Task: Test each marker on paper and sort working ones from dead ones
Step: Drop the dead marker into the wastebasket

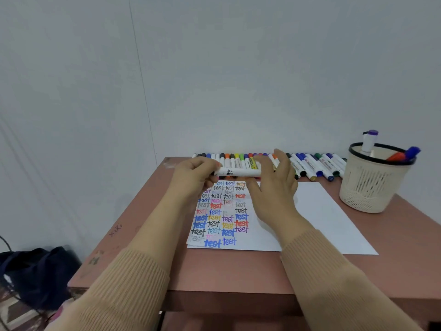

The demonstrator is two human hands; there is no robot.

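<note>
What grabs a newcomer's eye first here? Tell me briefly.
The paper covered in colourful "test" words, dead centre, stands out first. Just above it the left hand grips a white marker, with the right hand at its other end. Behind, a row of markers lines the wall; a cream basket stands far right.
</note>
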